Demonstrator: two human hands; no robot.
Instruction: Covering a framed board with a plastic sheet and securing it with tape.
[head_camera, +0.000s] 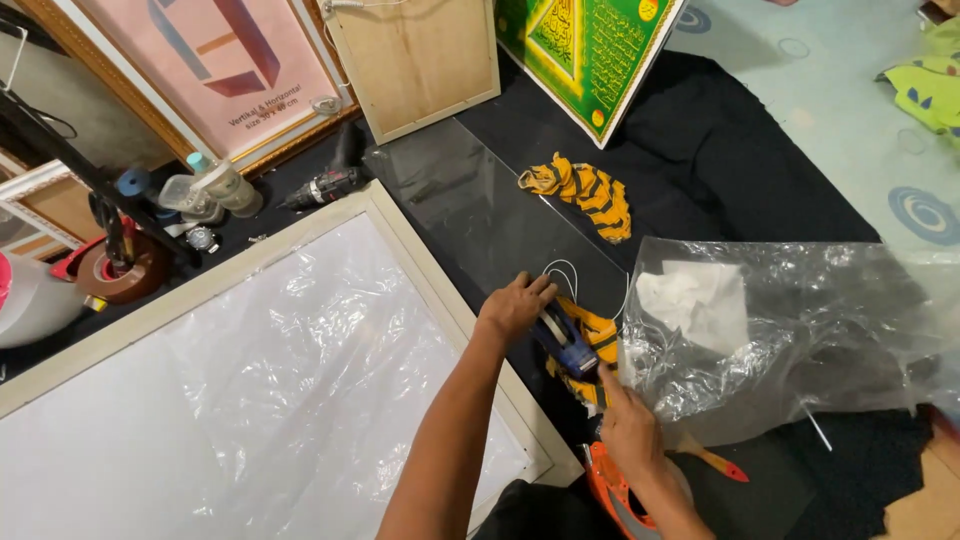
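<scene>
Beside the white frame (420, 250), on black cloth (700, 170), the left hand (515, 305) closes over a blue tape dispenser (565, 345) — light, rigid, best gripped by its handle — while the right hand (628, 425) pinches crinkly, slippery plastic sheet (800, 320).

Two bare forearms, left hand (515, 305) and right hand (628, 425) ungloved, sleeveless.

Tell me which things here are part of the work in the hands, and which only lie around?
In hand:
- left hand on the blue tape dispenser
- right hand at the clear plastic sheet
- white frame wrapped in plastic alongside

Lying about:
- drill
- striped yellow cloth
- brown tape roll
- green framed print
- plastic bottle
</scene>
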